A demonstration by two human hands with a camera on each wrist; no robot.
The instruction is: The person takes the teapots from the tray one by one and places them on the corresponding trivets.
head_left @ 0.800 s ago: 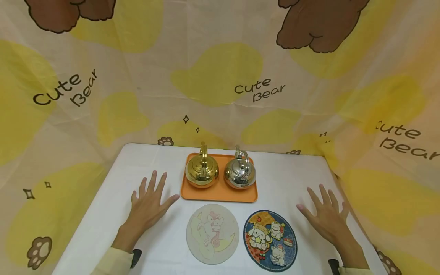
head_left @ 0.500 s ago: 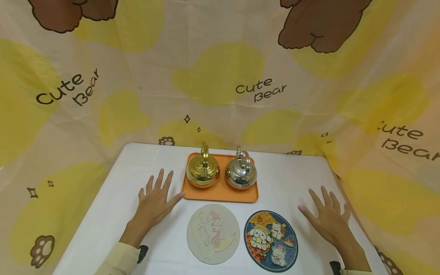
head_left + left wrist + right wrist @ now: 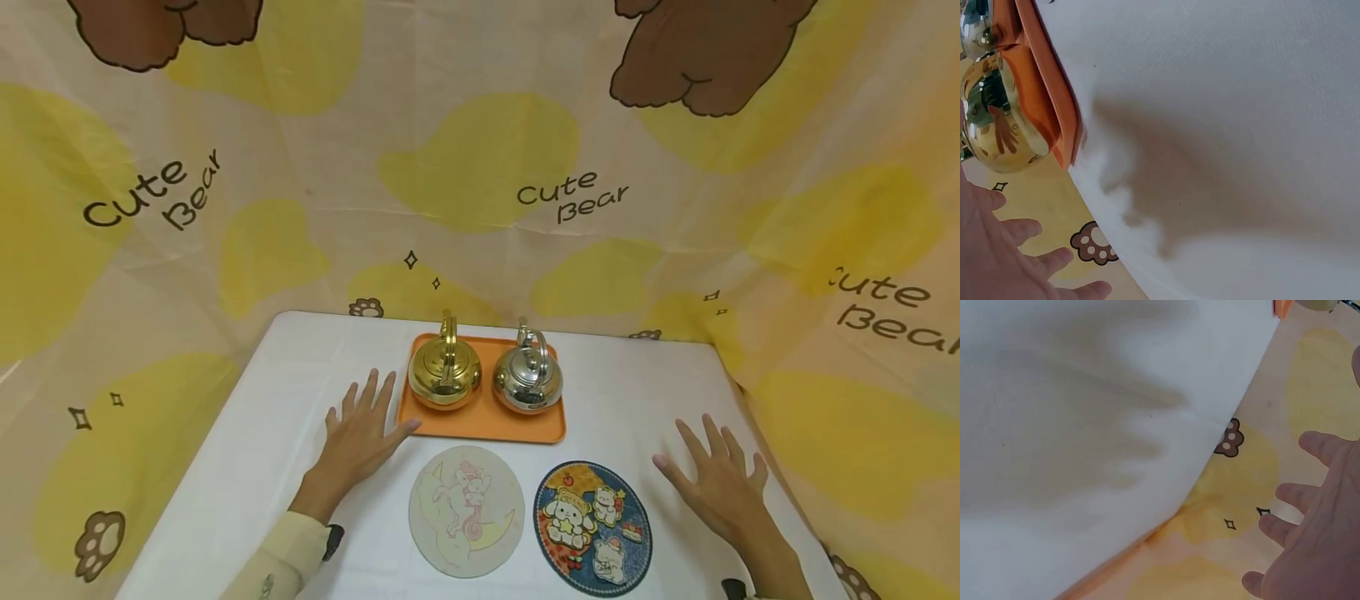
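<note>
A gold kettle [image 3: 444,377] and a silver kettle [image 3: 528,383] stand side by side on an orange tray [image 3: 480,428] at the back of the table. My left hand [image 3: 360,437] hovers with spread fingers at the tray's left side, its thumb near the front left corner, holding nothing. In the left wrist view, the left hand's fingers [image 3: 1054,259] show below the gold kettle [image 3: 1007,125], and its shadow falls on the table. Over the table's right side, my right hand [image 3: 722,487] is spread out and holds nothing; the right wrist view shows its fingers [image 3: 1297,497] too.
A pale round mat [image 3: 467,512] with a pink drawing lies before the tray. Right of it is a blue round mat [image 3: 637,550] with cartoon animals. The white table [image 3: 300,358] meets a yellow patterned cloth [image 3: 480,167] behind and at the sides.
My left hand has moved right, towards the tray and the gold kettle. The right hand has hardly shifted. The whole head view has drifted slightly to the right.
</note>
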